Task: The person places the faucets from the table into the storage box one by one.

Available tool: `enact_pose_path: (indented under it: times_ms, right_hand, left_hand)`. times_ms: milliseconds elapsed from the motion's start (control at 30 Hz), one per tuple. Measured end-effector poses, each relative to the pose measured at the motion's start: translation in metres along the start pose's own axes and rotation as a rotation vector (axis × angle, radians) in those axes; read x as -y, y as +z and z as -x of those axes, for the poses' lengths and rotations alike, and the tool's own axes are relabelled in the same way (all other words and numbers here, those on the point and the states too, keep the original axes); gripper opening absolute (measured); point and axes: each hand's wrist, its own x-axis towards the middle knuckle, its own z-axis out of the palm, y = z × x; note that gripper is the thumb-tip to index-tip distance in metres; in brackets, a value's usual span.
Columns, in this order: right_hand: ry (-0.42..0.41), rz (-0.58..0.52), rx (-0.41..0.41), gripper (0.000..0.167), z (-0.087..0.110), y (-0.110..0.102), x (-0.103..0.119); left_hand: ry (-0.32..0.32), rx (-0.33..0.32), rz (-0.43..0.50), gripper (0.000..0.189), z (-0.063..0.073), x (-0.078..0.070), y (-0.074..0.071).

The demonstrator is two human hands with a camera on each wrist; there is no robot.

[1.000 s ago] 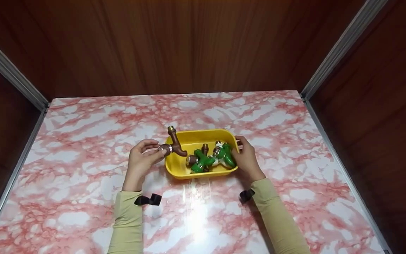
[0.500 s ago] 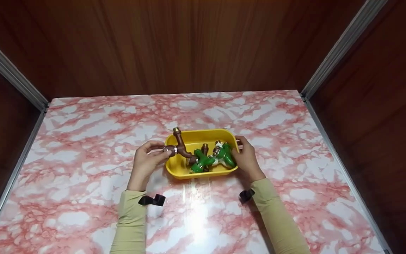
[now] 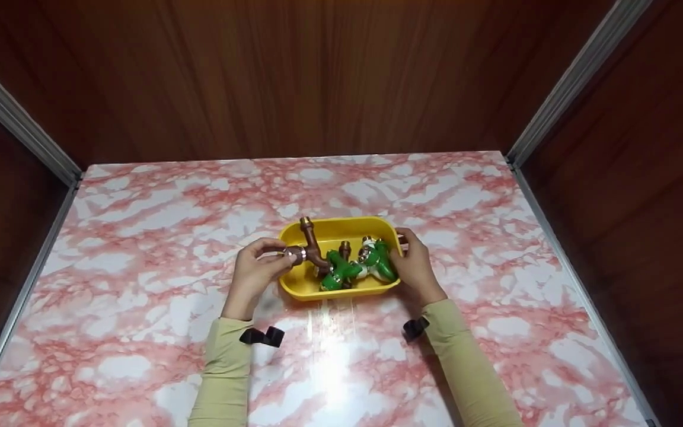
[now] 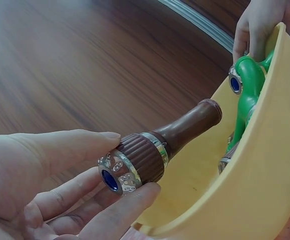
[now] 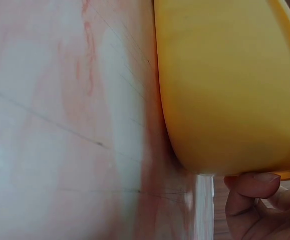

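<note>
My left hand (image 3: 254,274) pinches a brown tap (image 3: 313,244) by its ribbed knob, thumb on one side and fingers on the other. The tap is over the left part of a yellow plastic tub (image 3: 353,228), its brass-coloured threaded end pointing away. In the left wrist view the knob (image 4: 142,156) shows a silver patterned cap with a blue centre. My right hand (image 3: 415,264) grips the tub's right wall at the rim. Inside the tub lie a green tap (image 3: 335,277), a green-and-white tap (image 3: 377,262) and another brown tap (image 3: 345,248), partly hidden under the green one.
The tub stands on a pink-and-white marbled table (image 3: 140,249). Dark wood-grain panels (image 3: 294,83) rise behind and at both sides, with metal edge strips (image 3: 578,65) at the corners. Black straps (image 3: 263,336) are on both wrists.
My left hand has moved right with the brown tap, bringing it from the tub's left edge further over the inside. The right hand and the tub have stayed put.
</note>
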Motion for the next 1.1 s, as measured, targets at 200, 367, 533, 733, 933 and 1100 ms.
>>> enact_pose_path:
  times_ms: [200, 367, 533, 733, 933, 1100]
  right_hand:
    - [-0.004, 0.007, 0.001, 0.042, 0.001, 0.0, 0.001]
    - [0.0, -0.002, 0.0, 0.043, 0.0, 0.001, 0.0]
    - [-0.003, -0.007, -0.003, 0.042, 0.0, 0.001, 0.0]
    - [-0.012, -0.008, -0.005, 0.041, 0.0, 0.001, 0.0]
    - [-0.012, -0.012, -0.012, 0.04, 0.0, 0.001, -0.001]
    - [-0.009, -0.013, -0.007, 0.04, 0.0, 0.001, -0.001]
  left_hand:
    - [-0.003, 0.004, 0.024, 0.037, -0.001, 0.003, 0.004]
    - [-0.02, 0.006, 0.008, 0.036, -0.003, 0.004, 0.006]
    - [-0.023, 0.015, -0.001, 0.036, -0.005, 0.005, 0.009]
    - [-0.018, 0.002, -0.029, 0.033, -0.007, 0.005, 0.011]
    - [0.002, -0.02, -0.097, 0.028, -0.01, 0.005, 0.014]
    - [0.02, -0.023, -0.166, 0.03, -0.01, 0.006, 0.016]
